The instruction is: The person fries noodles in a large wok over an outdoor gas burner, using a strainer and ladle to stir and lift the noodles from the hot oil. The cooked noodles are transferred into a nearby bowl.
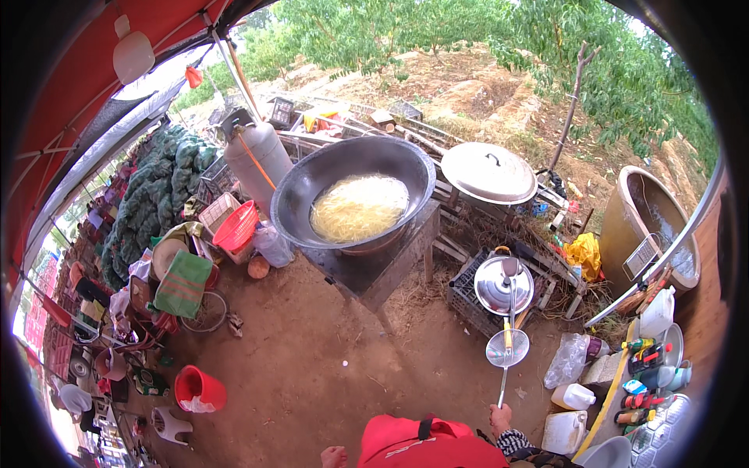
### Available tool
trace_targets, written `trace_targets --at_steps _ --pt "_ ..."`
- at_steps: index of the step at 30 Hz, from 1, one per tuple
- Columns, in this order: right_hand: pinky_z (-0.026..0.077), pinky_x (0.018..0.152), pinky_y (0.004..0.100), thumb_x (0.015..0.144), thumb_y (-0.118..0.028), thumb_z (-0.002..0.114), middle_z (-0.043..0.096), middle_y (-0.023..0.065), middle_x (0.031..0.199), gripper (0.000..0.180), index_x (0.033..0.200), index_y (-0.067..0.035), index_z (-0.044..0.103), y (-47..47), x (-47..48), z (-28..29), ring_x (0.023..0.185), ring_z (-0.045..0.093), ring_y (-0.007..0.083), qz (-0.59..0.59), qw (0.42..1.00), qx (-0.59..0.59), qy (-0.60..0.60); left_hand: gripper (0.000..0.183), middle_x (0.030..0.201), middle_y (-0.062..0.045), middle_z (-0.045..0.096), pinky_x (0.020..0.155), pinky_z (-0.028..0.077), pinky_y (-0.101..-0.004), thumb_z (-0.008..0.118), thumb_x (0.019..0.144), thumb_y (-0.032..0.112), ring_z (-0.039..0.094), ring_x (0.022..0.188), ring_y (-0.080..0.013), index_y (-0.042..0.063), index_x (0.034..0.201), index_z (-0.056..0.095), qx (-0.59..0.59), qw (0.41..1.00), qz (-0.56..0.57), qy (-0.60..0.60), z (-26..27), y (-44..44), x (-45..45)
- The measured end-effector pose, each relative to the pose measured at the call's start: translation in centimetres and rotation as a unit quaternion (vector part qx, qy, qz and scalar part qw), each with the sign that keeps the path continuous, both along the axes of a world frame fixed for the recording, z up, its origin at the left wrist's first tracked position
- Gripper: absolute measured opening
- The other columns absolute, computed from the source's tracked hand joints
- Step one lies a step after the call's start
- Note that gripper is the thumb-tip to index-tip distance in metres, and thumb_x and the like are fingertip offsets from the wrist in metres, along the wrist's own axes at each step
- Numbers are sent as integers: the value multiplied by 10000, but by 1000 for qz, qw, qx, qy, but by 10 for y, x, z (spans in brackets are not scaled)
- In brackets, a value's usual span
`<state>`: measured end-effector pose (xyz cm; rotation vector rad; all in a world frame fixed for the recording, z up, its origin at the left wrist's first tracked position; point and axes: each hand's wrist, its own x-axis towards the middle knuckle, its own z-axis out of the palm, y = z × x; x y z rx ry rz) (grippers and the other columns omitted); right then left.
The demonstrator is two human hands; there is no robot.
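My right hand (500, 420) grips the metal handle of a wire-mesh skimmer (507, 347), which reaches forward over the ground. Beyond its mesh, a pot with a shiny lid (490, 279) sits on a black plastic crate, and a long-handled ladle (512, 286) lies across that lid. At the bottom edge my left hand (334, 457) hangs with curled fingers beside the red apron (404, 444); nothing shows in it. Ahead stands a large dark wok (292, 199) on a stove table (392, 263). Pale yellow strips (357, 213), perhaps cut potato, lie in liquid inside it.
A gas cylinder (257, 153) stands behind the wok at left. A large lid (488, 169) rests right of it. Near my right are a big ceramic vat (620, 234), plastic jugs (564, 432) and sauce bottles. A red bucket (200, 389) and white stool (169, 424) stand left.
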<state>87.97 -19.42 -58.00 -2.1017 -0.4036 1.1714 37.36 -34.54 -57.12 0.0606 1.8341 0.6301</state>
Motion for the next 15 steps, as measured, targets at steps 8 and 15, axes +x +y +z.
trace_targets --at_steps 8,15 --pt "332 363 301 729 -95 603 485 33 528 123 709 -41 495 1 3 -6 414 469 129 -13 1000 1 5 164 734 -48 592 500 463 -317 618 836 247 554 579 -162 114 916 566 7 1000 4 -8 11 6 6" --pt "324 355 303 731 -98 607 478 29 526 130 713 -45 489 -1 5 -12 408 463 130 -15 1000 8 1 150 736 -47 596 505 466 -310 611 850 223 560 598 -159 105 934 573 10 1000 4 -2 3 8 6"
